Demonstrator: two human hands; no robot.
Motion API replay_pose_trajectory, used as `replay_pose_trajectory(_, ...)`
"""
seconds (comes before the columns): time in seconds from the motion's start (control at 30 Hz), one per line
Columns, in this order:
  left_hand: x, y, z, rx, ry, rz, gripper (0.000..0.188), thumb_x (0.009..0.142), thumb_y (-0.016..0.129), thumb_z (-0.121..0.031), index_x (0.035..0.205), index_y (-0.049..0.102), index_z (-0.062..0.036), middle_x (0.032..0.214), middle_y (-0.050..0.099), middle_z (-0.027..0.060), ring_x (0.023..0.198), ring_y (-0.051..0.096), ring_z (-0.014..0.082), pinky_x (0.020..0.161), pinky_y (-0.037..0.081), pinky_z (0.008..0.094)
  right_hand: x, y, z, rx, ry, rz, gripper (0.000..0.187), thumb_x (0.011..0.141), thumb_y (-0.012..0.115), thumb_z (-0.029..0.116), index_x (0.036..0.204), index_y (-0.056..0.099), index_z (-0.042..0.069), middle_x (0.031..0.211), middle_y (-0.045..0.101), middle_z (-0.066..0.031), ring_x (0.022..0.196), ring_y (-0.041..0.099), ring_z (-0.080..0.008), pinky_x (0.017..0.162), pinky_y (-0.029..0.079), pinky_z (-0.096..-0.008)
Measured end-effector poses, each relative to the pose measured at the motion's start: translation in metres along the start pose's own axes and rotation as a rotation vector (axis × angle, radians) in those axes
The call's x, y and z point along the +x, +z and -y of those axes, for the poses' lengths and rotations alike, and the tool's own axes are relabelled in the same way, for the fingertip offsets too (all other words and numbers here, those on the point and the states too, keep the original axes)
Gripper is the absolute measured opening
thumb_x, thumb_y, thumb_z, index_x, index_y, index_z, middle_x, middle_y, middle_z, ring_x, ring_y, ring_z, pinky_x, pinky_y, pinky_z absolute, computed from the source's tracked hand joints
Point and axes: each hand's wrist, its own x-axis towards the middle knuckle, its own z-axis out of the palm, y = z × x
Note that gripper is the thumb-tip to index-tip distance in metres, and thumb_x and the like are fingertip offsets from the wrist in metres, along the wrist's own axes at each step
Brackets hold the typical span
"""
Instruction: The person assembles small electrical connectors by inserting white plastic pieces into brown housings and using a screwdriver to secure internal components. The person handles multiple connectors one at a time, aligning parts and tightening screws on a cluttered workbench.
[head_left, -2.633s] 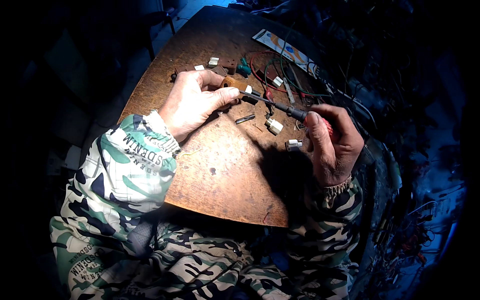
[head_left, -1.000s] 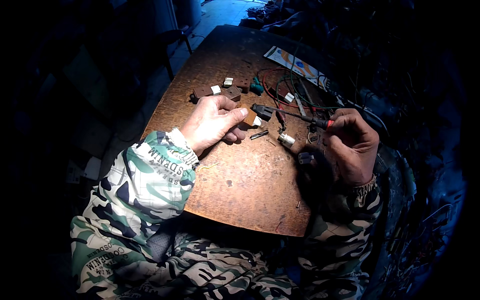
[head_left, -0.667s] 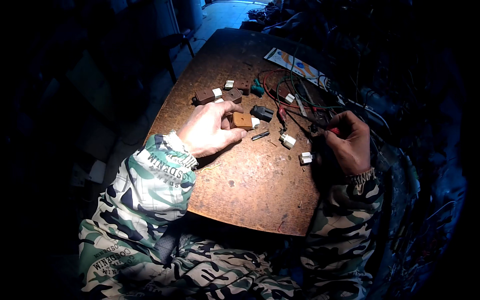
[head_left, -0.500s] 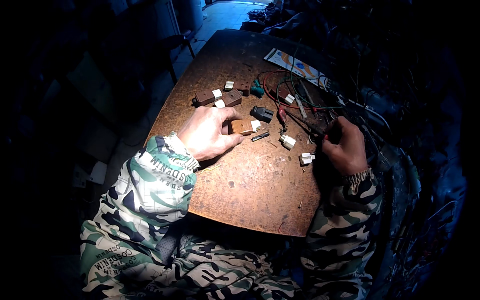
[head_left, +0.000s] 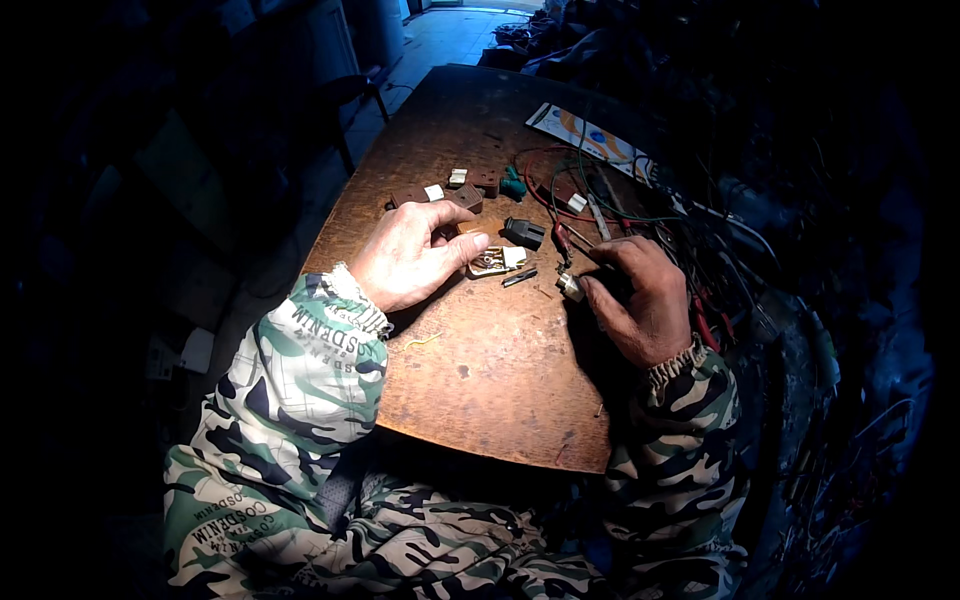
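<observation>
My left hand (head_left: 415, 258) is closed, with the thumb and fingers on an orange-brown plastic cover (head_left: 478, 231). Just below it lies the opened connector housing (head_left: 488, 262), metal parts showing inside and a white block at its right end. My right hand (head_left: 645, 300) is over the table's right side, its thumb and forefinger apart. Its thumb tip is beside a white connector block (head_left: 571, 287); whether they touch is hard to tell. A black plug housing (head_left: 523, 233) and a short dark rod (head_left: 519, 276) lie between my hands.
Brown connector housings (head_left: 465, 197) with white blocks sit behind my left hand, near a green clip (head_left: 512, 183). Red and green wires run at the right, with a red clip (head_left: 562, 238). Red-handled pliers (head_left: 706, 325) lie beyond my right hand. A printed strip (head_left: 590, 140) lies farther back.
The brown housing has come open: its cover is now up in my left hand and the inside shows. My right hand has moved left, from the wires toward the white connector block.
</observation>
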Motion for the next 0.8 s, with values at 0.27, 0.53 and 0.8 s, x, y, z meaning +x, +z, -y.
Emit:
replay_pose_trajectory(0.27,-0.004,-0.006,0.008,0.010,-0.013,-0.013,0.048,0.095,0.073,-0.032,0.122,0.068,0.0074,0.097,0.072,0.0132,0.088,0.067,0.0172,0.077,0.053,0.0328,-0.001,-0.007,0.005,-0.102,0.047,0.132,0.039,0.074,0.081,0.021,0.104,0.072,-0.003,0.103,0.067,-0.0186,0.098,0.061,-0.0349,0.086,0.051,-0.0444)
replay_pose_trajectory(0.53,0.002,0.001,-0.002,-0.259,-0.045,0.001,0.040,0.091,0.077,-0.011,0.126,0.066,0.0039,0.088,0.064,0.0012,0.076,0.055,0.0056,0.069,0.050,0.0241,-0.010,0.008,-0.001,-0.258,-0.023,0.154,0.031,0.075,0.082,0.017,0.100,0.074,0.000,0.100,0.066,-0.0170,0.098,0.060,-0.0344,0.089,0.049,-0.0443)
replay_pose_trajectory(0.8,-0.004,-0.006,-0.005,-0.094,-0.071,-0.063,0.041,0.089,0.079,-0.017,0.123,0.068,0.0039,0.079,0.062,0.0005,0.068,0.052,0.0068,0.062,0.046,0.0246,-0.006,0.011,0.004,-0.179,-0.104,0.028,0.028,0.076,0.081,0.011,0.100,0.071,0.002,0.093,0.064,-0.0144,0.090,0.060,-0.0327,0.082,0.047,-0.0429)
